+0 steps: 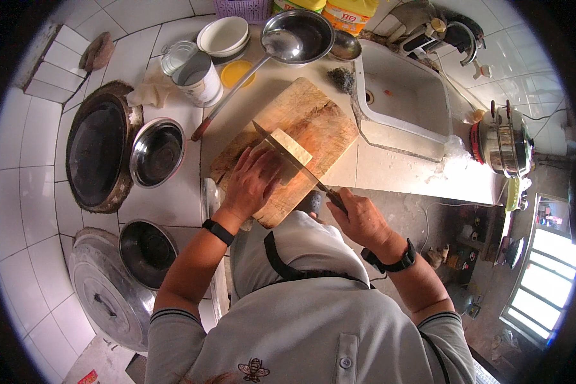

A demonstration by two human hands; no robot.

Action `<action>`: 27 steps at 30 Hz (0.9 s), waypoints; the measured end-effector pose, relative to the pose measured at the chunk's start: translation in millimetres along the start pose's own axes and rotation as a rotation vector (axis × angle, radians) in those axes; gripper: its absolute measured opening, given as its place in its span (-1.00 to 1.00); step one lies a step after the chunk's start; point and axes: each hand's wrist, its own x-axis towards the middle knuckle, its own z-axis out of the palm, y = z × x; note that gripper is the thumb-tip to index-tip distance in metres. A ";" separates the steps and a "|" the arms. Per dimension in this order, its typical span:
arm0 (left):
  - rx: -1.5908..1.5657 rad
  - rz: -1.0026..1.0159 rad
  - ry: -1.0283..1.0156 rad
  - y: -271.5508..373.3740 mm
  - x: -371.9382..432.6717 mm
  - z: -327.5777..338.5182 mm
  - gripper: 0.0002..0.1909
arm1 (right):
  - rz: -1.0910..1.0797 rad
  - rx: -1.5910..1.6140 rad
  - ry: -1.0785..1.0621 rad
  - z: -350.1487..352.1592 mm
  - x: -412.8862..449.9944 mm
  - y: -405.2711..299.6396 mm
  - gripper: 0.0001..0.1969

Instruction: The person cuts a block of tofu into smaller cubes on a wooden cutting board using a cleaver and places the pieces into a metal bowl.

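Note:
A wooden cutting board (312, 110) lies at an angle on the counter before me. On it rests a pale yellow block, apparently tofu (297, 148). My right hand (365, 218) grips the handle of a kitchen knife (288, 154), whose long blade runs up and left across the block. Whether the blade has entered the block cannot be told. My left hand (254, 180) lies on the near left side of the block, fingers bent and partly spread, close to the blade. The part of the block under that hand is largely hidden.
A ladle (242, 81) leans on a metal pan (317, 41) beyond the board. An open can (199, 81) and metal bowls (157, 152) stand left. Right of the board are a steel-wool scourer (341, 79), a white sink (403, 89) and a steamer pot (504, 141).

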 end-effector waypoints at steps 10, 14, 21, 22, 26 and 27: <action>0.004 -0.006 -0.036 -1.2 0.4 1.7 -0.59 | 0.045 0.018 -0.034 -5.6 2.5 -5.1 -0.73; 0.018 -0.020 -0.033 -0.5 -0.6 3.7 -0.64 | 0.057 0.006 -0.062 -7.9 4.3 -8.8 -0.74; -0.019 -0.005 -0.034 3.9 1.6 3.4 -0.67 | 0.094 -0.034 -0.094 -6.4 6.8 -7.9 -0.72; -0.020 -0.005 -0.035 3.6 1.5 3.6 -0.67 | 0.095 -0.033 -0.095 -6.6 7.2 -8.5 -0.72; -0.003 -0.001 -0.036 3.4 1.1 3.3 -0.67 | 0.096 -0.045 -0.116 -5.1 9.8 -7.7 -0.70; 0.021 0.005 -0.028 4.0 0.7 2.8 -0.68 | 0.115 -0.054 -0.139 -4.2 10.3 -7.1 -0.70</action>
